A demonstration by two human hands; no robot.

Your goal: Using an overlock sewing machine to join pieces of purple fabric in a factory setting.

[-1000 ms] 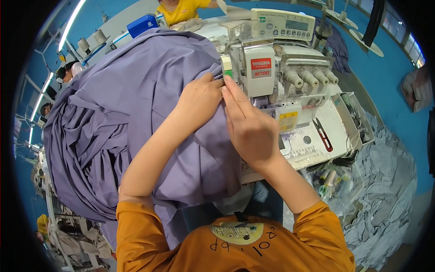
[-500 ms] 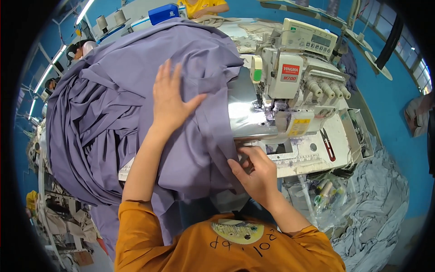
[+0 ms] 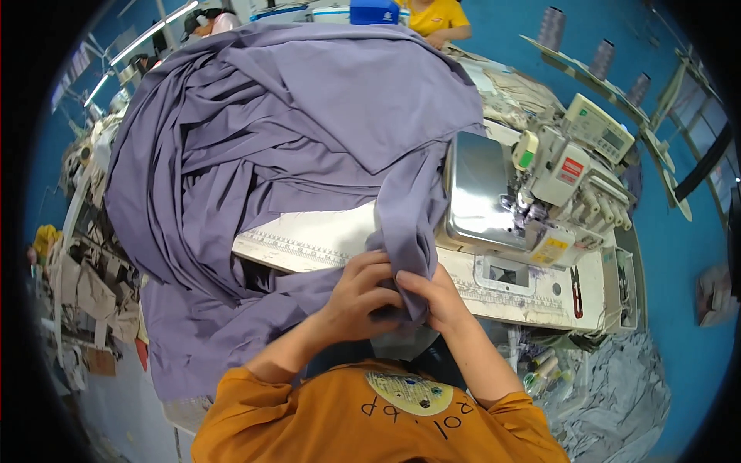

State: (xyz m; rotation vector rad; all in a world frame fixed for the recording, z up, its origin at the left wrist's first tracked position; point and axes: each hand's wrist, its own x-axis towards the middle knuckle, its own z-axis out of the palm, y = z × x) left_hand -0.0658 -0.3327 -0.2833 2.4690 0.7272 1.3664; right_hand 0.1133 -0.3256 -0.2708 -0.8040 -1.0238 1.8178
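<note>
A large spread of purple fabric (image 3: 340,92) covers the left and back of the sewing table (image 3: 324,231) and hangs over its front edge. One bunched strip of it runs toward me, just left of the machine's shiny metal plate. At the end of that strip my right hand (image 3: 438,299) grips the cloth, thumb on top and the other fingers mostly hidden. My left hand (image 3: 359,293) is closed on the strip's left side with curled fingers. Both hands are close together at the table's front edge. The overlock sewing machine (image 3: 552,177) stands to their right.
Red-handled thread snips (image 3: 576,293) lie on the table's right end, by a narrow tray (image 3: 624,285). Grey cloth (image 3: 610,393) is heaped at lower right. Thread cones (image 3: 551,31) stand on a rack at the back. A person in yellow (image 3: 436,19) sits beyond the table.
My left hand has come off the flat fabric and moved down beside my right hand. The fabric is gathered into a strip, baring part of the table. The view has turned left.
</note>
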